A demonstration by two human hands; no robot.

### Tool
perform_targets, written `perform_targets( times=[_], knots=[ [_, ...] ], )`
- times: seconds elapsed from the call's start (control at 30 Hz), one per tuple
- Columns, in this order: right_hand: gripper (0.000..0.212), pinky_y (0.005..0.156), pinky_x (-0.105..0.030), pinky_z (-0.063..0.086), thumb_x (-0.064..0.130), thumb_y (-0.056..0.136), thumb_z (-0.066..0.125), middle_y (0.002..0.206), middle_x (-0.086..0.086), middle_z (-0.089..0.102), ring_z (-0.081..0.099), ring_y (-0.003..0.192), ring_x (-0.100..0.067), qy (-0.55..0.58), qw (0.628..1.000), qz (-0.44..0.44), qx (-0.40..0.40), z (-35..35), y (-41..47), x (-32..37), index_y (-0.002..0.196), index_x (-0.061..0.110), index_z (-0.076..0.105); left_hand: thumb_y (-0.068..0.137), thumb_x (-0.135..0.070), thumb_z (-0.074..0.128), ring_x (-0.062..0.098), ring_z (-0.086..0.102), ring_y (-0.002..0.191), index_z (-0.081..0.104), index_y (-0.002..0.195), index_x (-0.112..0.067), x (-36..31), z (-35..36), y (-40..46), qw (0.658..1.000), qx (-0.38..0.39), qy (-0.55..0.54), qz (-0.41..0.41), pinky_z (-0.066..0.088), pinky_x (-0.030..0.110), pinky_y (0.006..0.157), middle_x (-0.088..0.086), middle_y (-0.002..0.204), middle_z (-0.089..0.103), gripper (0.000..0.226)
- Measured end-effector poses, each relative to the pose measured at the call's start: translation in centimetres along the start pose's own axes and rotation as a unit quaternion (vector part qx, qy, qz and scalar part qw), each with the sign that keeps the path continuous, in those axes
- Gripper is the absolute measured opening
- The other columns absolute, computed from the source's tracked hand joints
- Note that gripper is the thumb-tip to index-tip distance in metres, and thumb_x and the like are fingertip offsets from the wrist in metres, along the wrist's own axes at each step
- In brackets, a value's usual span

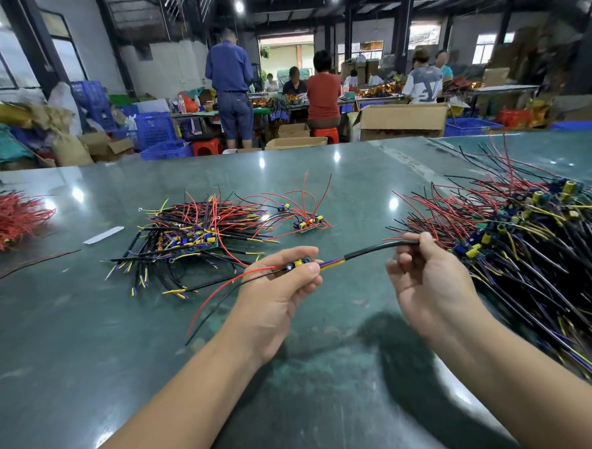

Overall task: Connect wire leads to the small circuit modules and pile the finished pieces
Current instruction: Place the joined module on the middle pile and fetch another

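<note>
My left hand [277, 287] pinches a small circuit module [298, 263] with a blue and yellow top; a red and a black lead trail from it down to the left. From the module a black sheathed cable [374, 247] with purple and yellow cores runs right to my right hand [427, 279], which grips its far end above the green table [88, 338]. A heap of cables and modules [192, 236] lies in the middle of the table. A large pile of wired modules [535, 239] lies at the right, close to my right hand.
A bundle of red wires [6, 222] lies at the left edge, a white strip [104, 235] near it. Two loose modules with red leads [306, 222] lie behind my hands. Beyond the table are several people at benches, cardboard boxes and blue crates.
</note>
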State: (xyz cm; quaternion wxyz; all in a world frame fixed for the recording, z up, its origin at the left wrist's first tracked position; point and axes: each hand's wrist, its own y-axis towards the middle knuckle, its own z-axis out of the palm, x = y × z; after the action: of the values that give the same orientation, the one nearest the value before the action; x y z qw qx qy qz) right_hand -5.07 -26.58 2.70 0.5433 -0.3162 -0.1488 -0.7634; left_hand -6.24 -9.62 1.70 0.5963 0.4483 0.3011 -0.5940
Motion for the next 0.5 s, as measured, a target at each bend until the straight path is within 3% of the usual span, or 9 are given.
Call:
perform_targets(
  times=[0.1,0.2,0.23,0.3,0.4,0.47,0.5],
  knots=[
    [0.035,0.049,-0.013,0.041,0.021,0.103,0.038,0.063,0.001,0.048,0.042,0.042,-0.001,-0.101,0.989,-0.106,-0.001,-0.4,0.0,-0.2,0.071,0.014,0.054,0.079,0.013,0.058,0.009,0.060,0.053,0.075,0.075,-0.010,0.0,0.4,0.0,1.000,-0.020,-0.022,0.005,0.051,0.015,0.056,0.005,0.066,0.066,0.029],
    [0.038,0.056,-0.024,0.038,0.022,0.102,0.039,0.061,0.005,0.046,0.042,0.055,-0.007,-0.344,0.892,-0.294,0.023,-0.8,0.1,-0.5,0.066,0.023,0.051,0.078,0.013,0.058,0.008,0.060,0.052,0.076,0.072,-0.011,-0.4,0.0,0.2,0.997,-0.052,-0.055,0.015,0.051,0.013,0.055,0.004,0.066,0.065,0.030],
    [0.038,0.060,-0.032,0.036,0.024,0.102,0.040,0.060,0.005,0.044,0.040,0.059,-0.011,-0.376,0.873,-0.309,0.027,-0.8,0.2,-0.6,0.065,0.023,0.050,0.077,0.012,0.059,0.007,0.060,0.052,0.077,0.073,-0.012,-0.5,-0.1,0.2,0.996,-0.055,-0.062,0.016,0.052,0.013,0.055,0.004,0.066,0.066,0.030],
    [0.039,0.063,-0.037,0.033,0.025,0.101,0.040,0.060,0.003,0.044,0.039,0.062,-0.015,-0.392,0.869,-0.300,0.033,-0.7,0.0,-0.6,0.064,0.023,0.050,0.078,0.011,0.059,0.007,0.061,0.053,0.075,0.080,-0.011,-0.5,-0.5,0.1,0.996,-0.056,-0.066,0.008,0.052,0.013,0.056,0.005,0.069,0.067,0.028],
    [0.033,0.070,-0.034,0.042,0.026,0.100,0.041,0.071,0.000,0.056,0.051,0.074,-0.019,-0.368,0.896,-0.245,0.028,-0.6,-0.2,-0.5,0.074,0.018,0.059,0.082,0.011,0.057,0.007,0.062,0.054,0.069,0.093,-0.007,-0.5,-1.2,0.2,0.996,-0.068,-0.048,-0.006,0.052,0.013,0.056,0.005,0.072,0.070,0.024],
    [0.022,0.097,-0.037,0.040,0.033,0.098,0.046,0.106,-0.004,0.059,0.047,0.107,-0.024,-0.398,0.892,-0.213,-0.011,-0.9,-0.4,-0.5,0.105,0.016,0.059,0.082,0.010,0.059,0.006,0.062,0.053,0.069,0.091,-0.007,-0.5,-1.5,0.4,0.995,-0.095,-0.038,-0.013,0.052,0.012,0.055,0.004,0.070,0.068,0.022],
    [0.033,0.108,-0.037,0.028,0.035,0.095,0.049,0.124,-0.005,0.051,0.036,0.119,-0.023,-0.455,0.860,-0.228,-0.041,-1.1,-0.7,-0.6,0.123,0.017,0.051,0.082,0.009,0.060,0.006,0.062,0.053,0.070,0.089,-0.008,-0.5,-1.6,0.5,0.994,-0.107,-0.028,-0.018,0.052,0.012,0.054,0.004,0.069,0.067,0.021]
  ],
)
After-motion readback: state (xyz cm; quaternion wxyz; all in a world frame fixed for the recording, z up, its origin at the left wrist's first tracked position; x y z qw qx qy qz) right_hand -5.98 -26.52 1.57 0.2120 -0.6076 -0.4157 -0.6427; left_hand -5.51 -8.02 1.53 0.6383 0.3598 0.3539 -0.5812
